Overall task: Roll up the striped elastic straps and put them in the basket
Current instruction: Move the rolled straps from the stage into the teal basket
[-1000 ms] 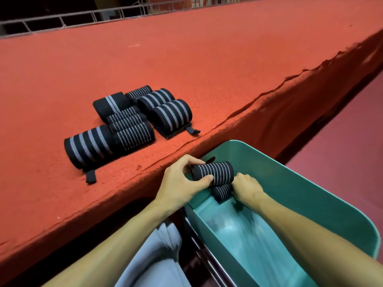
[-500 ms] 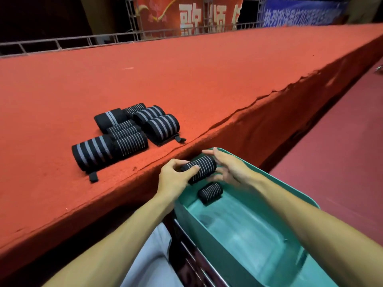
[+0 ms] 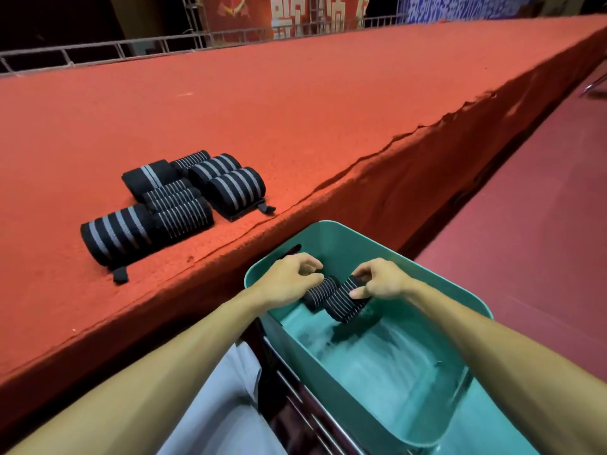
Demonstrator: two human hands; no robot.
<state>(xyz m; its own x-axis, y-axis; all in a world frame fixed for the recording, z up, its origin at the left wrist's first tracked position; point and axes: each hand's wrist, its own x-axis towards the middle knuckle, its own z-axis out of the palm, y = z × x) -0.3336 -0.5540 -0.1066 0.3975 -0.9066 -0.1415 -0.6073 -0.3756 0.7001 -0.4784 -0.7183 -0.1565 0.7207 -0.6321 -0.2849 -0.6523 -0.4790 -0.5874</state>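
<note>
A teal plastic basket [image 3: 427, 269] sits below the front edge of the red carpeted platform. Two rolled black straps with thin white stripes lie side by side at its far end. My left hand [image 3: 289, 279] curls its fingers over the left roll [image 3: 320, 292]. My right hand [image 3: 381, 280] pinches the right roll [image 3: 345, 305] between thumb and fingers, low inside the basket. Several more rolled striped straps [image 3: 177, 205] lie bunched on the platform, up and to the left of the basket.
The red carpeted platform [image 3: 295, 103] stretches far back to a metal railing [image 3: 98, 50]. A maroon floor [image 3: 525, 208] lies to the right. Dark metal bars [image 3: 305, 408] and pale cloth [image 3: 223, 405] are beside the basket's near left wall.
My left hand has lowered its roll into the basket beside the other roll. My right hand, open a moment ago, now pinches a roll. The view has shifted slightly.
</note>
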